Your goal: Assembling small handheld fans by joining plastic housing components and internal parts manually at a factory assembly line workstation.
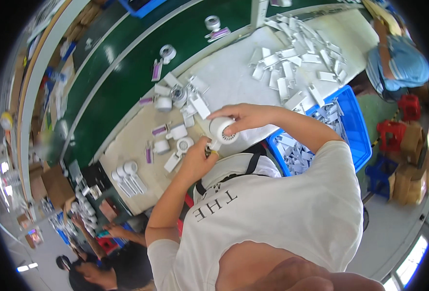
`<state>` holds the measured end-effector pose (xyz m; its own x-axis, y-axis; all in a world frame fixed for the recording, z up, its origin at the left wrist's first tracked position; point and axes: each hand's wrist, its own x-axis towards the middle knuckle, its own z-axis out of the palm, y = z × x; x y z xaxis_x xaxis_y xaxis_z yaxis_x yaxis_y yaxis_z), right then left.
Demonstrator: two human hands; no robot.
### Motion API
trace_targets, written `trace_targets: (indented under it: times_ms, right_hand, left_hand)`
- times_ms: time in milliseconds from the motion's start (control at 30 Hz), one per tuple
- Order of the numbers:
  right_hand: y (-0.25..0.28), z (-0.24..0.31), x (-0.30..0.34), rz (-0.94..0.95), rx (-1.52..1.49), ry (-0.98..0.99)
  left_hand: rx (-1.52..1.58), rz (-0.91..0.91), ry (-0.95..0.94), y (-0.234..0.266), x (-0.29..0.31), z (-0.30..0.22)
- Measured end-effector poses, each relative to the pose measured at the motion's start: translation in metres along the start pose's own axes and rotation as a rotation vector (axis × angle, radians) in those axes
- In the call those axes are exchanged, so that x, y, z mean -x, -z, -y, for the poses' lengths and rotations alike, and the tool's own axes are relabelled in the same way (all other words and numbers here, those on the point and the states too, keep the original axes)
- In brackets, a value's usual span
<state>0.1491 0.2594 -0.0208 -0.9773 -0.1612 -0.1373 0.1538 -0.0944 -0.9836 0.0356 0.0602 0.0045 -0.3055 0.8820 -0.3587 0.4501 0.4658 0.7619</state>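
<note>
Close to my body, over the table's near edge, both hands are on a white handheld fan with a round, slotted head. My right hand grips that head from above, with fingers and thumb round it. Below it my left hand is closed about the narrow neck; part of its grip is hidden. Just left of that hand lies another round-headed fan with a white handle piece. Beyond my hands sits a cluster of fan heads and white handle shells.
White handle shells are heaped at the table's far right. A blue bin of white parts stands at my right. Several fans lie in a row at left. Behind the table runs a green conveyor. Co-workers are nearby.
</note>
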Motion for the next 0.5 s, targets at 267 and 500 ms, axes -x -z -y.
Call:
trace_targets:
  times_ms: [267, 500]
  right_hand:
    - [0.002, -0.020, 0.033, -0.075, 0.165, 0.029]
    - [0.106, -0.116, 0.159, -1.672, 0.563, 0.062]
  left_hand:
    - [0.260, 0.320, 0.077, -0.021, -0.021, -0.004]
    - [0.747, 0.093, 0.280, -0.018, -0.054, -0.010]
